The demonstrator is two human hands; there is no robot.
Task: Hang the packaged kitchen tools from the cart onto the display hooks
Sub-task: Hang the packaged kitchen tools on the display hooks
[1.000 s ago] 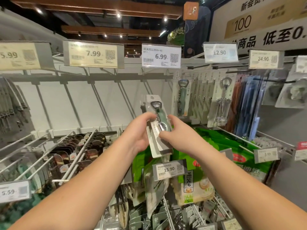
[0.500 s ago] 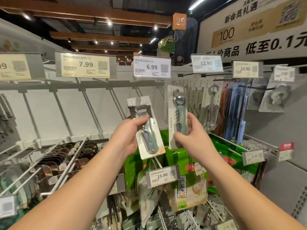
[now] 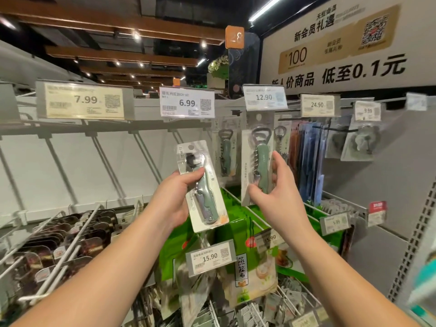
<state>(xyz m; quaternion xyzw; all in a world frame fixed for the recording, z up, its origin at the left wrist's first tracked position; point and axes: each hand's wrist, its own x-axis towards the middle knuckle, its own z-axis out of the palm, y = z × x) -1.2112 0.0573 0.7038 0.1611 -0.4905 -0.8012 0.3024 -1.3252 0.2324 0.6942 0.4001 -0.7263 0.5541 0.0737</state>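
Store pegboard's got one opener pack [image 3: 225, 153] hung; right hand [image 3: 277, 199] pinches another pack [image 3: 258, 159] under the 12.90 tag [image 3: 264, 98]; left hand [image 3: 175, 201] grips a third pack [image 3: 203, 187], unhung.

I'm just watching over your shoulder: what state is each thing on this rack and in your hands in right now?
Left hand: gripping a packaged corkscrew, tilted, off any hook.
Right hand: holding a second packaged corkscrew upright, raised under the 12.90 tag.
Hung corkscrew pack: already on its hook.
Hooks under the 7.99 tag: bare.
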